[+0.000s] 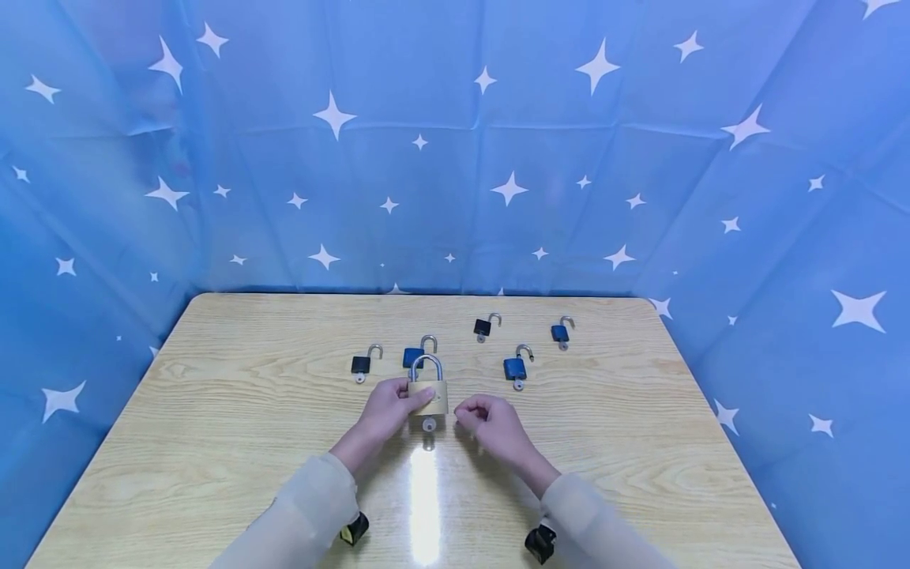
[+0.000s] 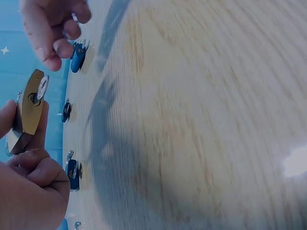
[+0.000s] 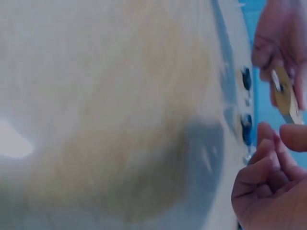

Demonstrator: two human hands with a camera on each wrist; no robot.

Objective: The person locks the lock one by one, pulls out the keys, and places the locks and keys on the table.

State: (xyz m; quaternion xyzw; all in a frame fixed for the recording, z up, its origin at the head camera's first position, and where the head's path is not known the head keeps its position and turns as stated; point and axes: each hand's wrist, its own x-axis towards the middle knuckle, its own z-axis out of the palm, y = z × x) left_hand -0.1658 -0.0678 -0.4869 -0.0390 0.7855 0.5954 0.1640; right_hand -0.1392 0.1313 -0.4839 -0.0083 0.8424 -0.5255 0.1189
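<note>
My left hand point(image 1: 387, 409) grips a large brass padlock point(image 1: 437, 405) by its body, thumb across the front. The padlock is upright, its shackle point(image 1: 427, 359) on top with both legs at the body. A key point(image 1: 429, 425) sticks out of its underside, seen closer in the left wrist view as a silver key point(image 2: 42, 87) in the keyhole. Just right of the padlock is my right hand point(image 1: 494, 427), apart from it, fingers loosely curled and thumb separate, nothing held. Behind the brass padlock, partly hidden by it, lies a blue padlock point(image 1: 411, 356) with its shackle swung out.
Farther back on the wooden table point(image 1: 249, 379) lie a black padlock point(image 1: 360, 364) at left, another black padlock point(image 1: 483, 327), a blue padlock point(image 1: 515, 368) and a smaller blue padlock point(image 1: 560, 333), all with raised shackles and keys inserted. A blue starred curtain point(image 1: 426, 174) hangs behind the table.
</note>
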